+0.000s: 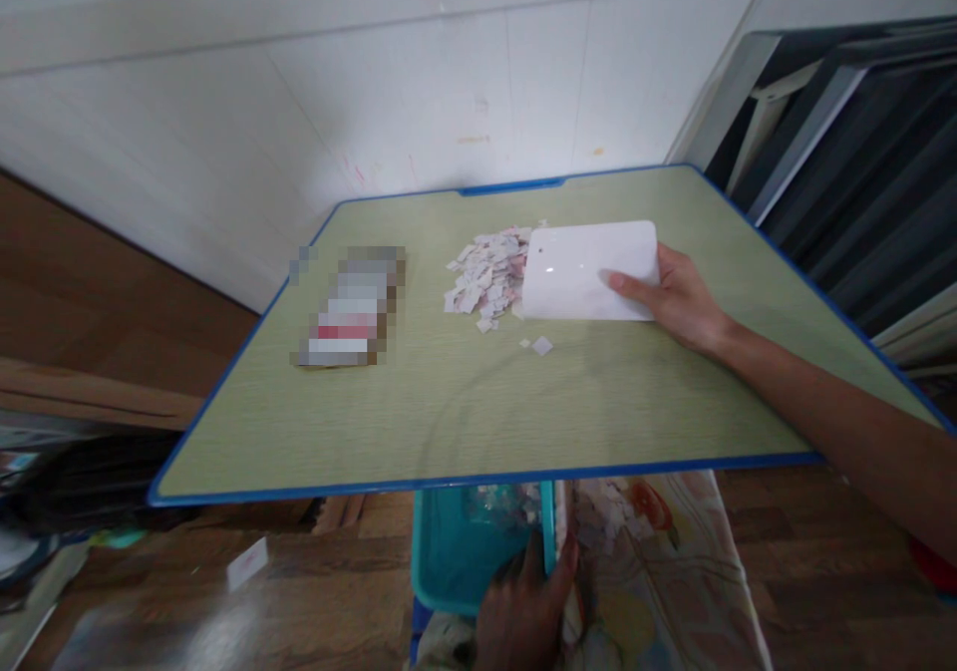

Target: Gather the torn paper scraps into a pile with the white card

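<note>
1. Right hand grips a white board, thumb on top, fingers hidden beneath.
2. Left hand, below the worktop, pinches the rim of a teal basin; the worktop's edge hides its far side.
3. Left of the right hand, the board partly covers paper scraps.
4. Farther left: a pixelated item.
5. Right of the left hand: patterned cloth.

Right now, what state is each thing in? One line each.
White board: gripped at its right end by the right hand
Paper scraps: loose heap, a few strays apart
Teal bin: open-topped, partly filled, left hand on its rim
Pixelated item: lying on tabletop, open or shut unclear
Pale slip: on floor
</note>
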Demonstrator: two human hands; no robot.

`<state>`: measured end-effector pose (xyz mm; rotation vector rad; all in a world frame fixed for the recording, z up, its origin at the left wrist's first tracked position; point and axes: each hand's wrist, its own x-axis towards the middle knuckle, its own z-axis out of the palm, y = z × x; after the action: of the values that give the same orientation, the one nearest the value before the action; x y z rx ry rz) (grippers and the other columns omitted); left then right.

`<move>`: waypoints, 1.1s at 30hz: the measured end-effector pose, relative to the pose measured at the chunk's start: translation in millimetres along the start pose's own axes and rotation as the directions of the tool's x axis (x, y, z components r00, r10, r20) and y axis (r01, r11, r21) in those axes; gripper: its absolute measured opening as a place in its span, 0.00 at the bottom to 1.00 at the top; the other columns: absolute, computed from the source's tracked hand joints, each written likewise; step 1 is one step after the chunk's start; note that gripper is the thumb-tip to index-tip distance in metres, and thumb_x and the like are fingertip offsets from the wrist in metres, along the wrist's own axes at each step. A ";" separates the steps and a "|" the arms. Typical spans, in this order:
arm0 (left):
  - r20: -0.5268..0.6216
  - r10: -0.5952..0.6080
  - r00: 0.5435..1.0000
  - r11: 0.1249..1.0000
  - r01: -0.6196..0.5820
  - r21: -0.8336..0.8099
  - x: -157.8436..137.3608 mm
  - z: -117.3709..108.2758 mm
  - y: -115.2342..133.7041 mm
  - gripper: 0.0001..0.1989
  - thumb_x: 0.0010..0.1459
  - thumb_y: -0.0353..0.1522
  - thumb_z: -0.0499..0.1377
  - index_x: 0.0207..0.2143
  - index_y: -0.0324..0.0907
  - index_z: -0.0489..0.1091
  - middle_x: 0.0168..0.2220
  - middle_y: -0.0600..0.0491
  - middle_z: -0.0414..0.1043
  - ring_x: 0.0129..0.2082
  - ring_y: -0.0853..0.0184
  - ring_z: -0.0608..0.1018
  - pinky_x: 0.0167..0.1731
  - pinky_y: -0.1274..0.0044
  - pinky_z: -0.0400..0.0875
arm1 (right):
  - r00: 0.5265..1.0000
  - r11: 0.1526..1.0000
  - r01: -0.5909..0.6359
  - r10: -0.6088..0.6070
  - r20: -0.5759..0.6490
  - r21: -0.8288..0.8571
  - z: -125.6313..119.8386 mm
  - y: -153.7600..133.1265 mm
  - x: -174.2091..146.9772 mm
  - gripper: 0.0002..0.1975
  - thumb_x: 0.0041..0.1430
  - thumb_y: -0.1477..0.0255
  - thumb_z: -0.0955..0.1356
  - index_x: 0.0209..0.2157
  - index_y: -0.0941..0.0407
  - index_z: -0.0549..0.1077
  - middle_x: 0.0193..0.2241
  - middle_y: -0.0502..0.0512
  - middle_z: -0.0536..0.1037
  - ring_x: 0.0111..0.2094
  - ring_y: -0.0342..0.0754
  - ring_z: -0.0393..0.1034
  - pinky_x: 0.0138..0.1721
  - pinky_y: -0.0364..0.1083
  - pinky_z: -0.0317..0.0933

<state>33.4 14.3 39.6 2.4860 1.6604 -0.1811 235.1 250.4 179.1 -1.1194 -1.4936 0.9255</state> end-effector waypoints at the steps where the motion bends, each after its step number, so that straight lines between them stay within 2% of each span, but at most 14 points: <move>1: 0.001 -0.003 1.000 1.000 0.003 -0.008 0.0 0.1 -0.3 0.38 0.35 0.23 0.53 0.51 0.54 0.48 0.43 0.48 0.65 0.28 0.63 0.72 0.24 0.73 0.70 | 1.000 1.000 -0.009 0.009 0.010 0.003 0.2 0.1 0.0 0.14 0.42 0.67 0.68 0.35 0.53 0.69 0.33 0.50 0.72 0.32 0.47 0.67 0.35 0.49 0.62; 7: 0.016 0.063 0.998 0.997 -0.062 -0.051 0.3 -0.5 -5.2 0.35 0.40 0.25 0.51 0.52 0.52 0.46 0.43 0.46 0.65 0.26 0.63 0.72 0.21 0.73 0.69 | 0.996 0.998 -0.006 0.011 -0.085 0.057 -0.6 2.0 1.6 0.15 0.42 0.66 0.68 0.36 0.52 0.68 0.34 0.48 0.72 0.33 0.46 0.67 0.34 0.49 0.62; 12: 0.022 0.004 1.000 1.000 -0.004 -0.004 0.2 -0.2 -2.1 0.35 0.40 0.26 0.52 0.52 0.55 0.47 0.43 0.47 0.65 0.26 0.63 0.72 0.22 0.72 0.69 | 1.000 0.999 0.007 -0.008 -0.004 -0.038 -1.6 1.6 0.8 0.14 0.43 0.66 0.68 0.35 0.53 0.69 0.33 0.50 0.72 0.32 0.46 0.67 0.34 0.48 0.62; 15: 0.037 -0.017 0.999 1.000 0.017 0.010 -0.3 0.5 0.7 0.37 0.37 0.24 0.53 0.51 0.56 0.48 0.44 0.48 0.65 0.29 0.62 0.72 0.24 0.72 0.69 | 0.999 0.999 -0.016 0.017 0.031 -0.029 -1.6 0.5 -1.0 0.15 0.43 0.66 0.67 0.36 0.52 0.69 0.32 0.49 0.73 0.30 0.46 0.67 0.32 0.48 0.63; 24: 0.043 0.065 0.997 0.997 -0.064 -0.038 -2.5 2.7 -6.4 0.34 0.43 0.27 0.51 0.53 0.53 0.43 0.43 0.46 0.65 0.27 0.62 0.72 0.22 0.73 0.69 | 0.999 0.997 0.033 -0.035 -0.029 -0.063 1.8 -1.8 0.2 0.14 0.43 0.66 0.68 0.35 0.53 0.70 0.34 0.50 0.72 0.35 0.48 0.66 0.40 0.51 0.60; 29: 0.010 0.039 0.999 0.999 -0.039 -0.010 -2.7 6.6 -5.6 0.37 0.41 0.26 0.52 0.54 0.53 0.40 0.42 0.46 0.65 0.27 0.63 0.72 0.22 0.74 0.69 | 1.000 0.999 0.015 -0.015 0.011 -0.030 0.9 -0.8 -0.5 0.13 0.43 0.67 0.67 0.35 0.53 0.69 0.32 0.49 0.72 0.32 0.47 0.67 0.36 0.50 0.62; 33: 0.020 0.052 0.998 0.998 -0.051 -0.038 -2.0 3.9 -5.6 0.42 0.37 0.24 0.52 0.54 0.52 0.38 0.44 0.46 0.65 0.27 0.62 0.72 0.22 0.74 0.69 | 0.999 1.000 -0.003 0.004 -0.042 0.020 1.0 -0.6 -0.2 0.13 0.43 0.67 0.67 0.35 0.53 0.69 0.33 0.49 0.72 0.32 0.47 0.67 0.35 0.49 0.62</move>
<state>27.3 13.9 35.8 2.4878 1.5749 -0.1683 234.0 250.1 179.5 -1.1212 -1.4453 0.9120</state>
